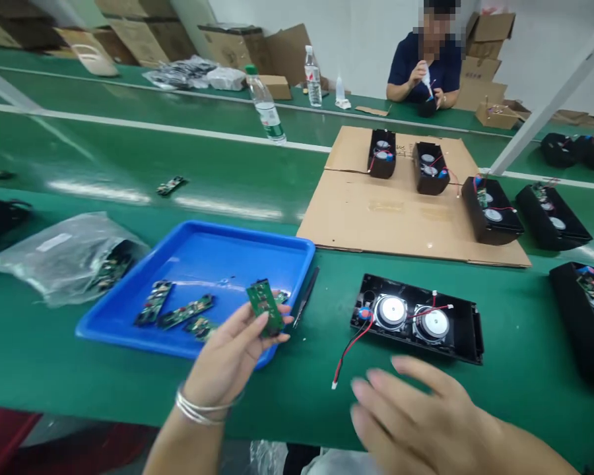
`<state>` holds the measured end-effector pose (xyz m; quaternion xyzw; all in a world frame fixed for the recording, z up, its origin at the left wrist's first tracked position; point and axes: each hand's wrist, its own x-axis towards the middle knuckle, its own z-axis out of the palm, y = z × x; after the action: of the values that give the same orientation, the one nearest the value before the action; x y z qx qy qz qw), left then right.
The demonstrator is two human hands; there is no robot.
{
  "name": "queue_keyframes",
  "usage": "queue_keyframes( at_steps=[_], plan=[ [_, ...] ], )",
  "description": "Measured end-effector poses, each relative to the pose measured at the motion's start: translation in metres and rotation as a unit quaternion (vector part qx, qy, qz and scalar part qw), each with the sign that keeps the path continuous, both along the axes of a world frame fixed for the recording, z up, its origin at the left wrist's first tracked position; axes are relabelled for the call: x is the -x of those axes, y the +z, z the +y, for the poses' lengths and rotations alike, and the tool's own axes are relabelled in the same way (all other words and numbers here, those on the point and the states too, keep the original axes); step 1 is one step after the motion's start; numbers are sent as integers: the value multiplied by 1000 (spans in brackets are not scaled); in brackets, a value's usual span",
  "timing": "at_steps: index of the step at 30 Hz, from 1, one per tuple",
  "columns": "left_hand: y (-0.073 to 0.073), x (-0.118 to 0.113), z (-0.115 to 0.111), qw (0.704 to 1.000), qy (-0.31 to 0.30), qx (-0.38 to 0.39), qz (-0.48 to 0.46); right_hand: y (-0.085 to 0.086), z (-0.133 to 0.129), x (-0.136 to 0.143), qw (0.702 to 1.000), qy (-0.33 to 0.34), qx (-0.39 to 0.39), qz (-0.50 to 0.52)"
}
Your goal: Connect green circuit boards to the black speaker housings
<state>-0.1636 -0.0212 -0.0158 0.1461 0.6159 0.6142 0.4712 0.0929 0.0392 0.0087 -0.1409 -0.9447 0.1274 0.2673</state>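
My left hand [232,349] grips a green circuit board [266,307] between thumb and fingers, above the right side of a blue tray [113,342]. Several more circuit boards [153,302] lie in that tray. Blurred by motion, my right hand [416,415] hovers over the table with its fingers stretched out and nothing in them. Just beyond it lies an open black speaker housing [460,330] with two round speakers [392,310]. Red and black wires [349,348] with a white plug run out of the housing onto the green table.
Black tweezers [307,297] lie beside the tray. A plastic bag [64,257] of boards sits left. Several speaker housings [492,211] stand on and around a cardboard sheet [366,204]. Water bottles [267,109] stand farther back. Across the table, a person [400,72] holds a white bottle over a black part.
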Motion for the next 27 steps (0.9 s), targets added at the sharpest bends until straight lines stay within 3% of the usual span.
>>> queue_keyframes(
  at_steps=[3, 6, 10, 13, 15, 17, 19, 24, 27],
  plan=[
    [-15, -6, -21, 997, -4, 6, -79, -26, 7, 44, 988, 88, -126, -4],
    [-24, -11, -31, 990, -51, 12, -129, -38, 12, 68, 973, 107, -205, 7],
    [-31, -13, -34, 992, -104, -3, -75, -31, 13, 80, 987, 67, -120, 79],
    [-34, -15, -33, 987, -102, -18, 125, -26, 12, 84, 996, 20, -51, 76],
    [-35, -16, -32, 956, -103, -35, 273, -26, 11, 86, 999, -7, -23, 45],
    [-34, -19, -32, 927, -107, -59, 354, -27, 9, 88, 999, -31, -5, 28],
    [-31, -23, -31, 923, -99, -75, 365, -28, 7, 89, 999, -40, 12, 25],
    [-23, -29, -27, 947, -31, -70, 311, -25, 2, 92, 997, -54, 20, 43],
    [-25, -31, -24, 961, -41, -102, 255, -26, 2, 94, 997, -52, 16, 61]
  ],
)
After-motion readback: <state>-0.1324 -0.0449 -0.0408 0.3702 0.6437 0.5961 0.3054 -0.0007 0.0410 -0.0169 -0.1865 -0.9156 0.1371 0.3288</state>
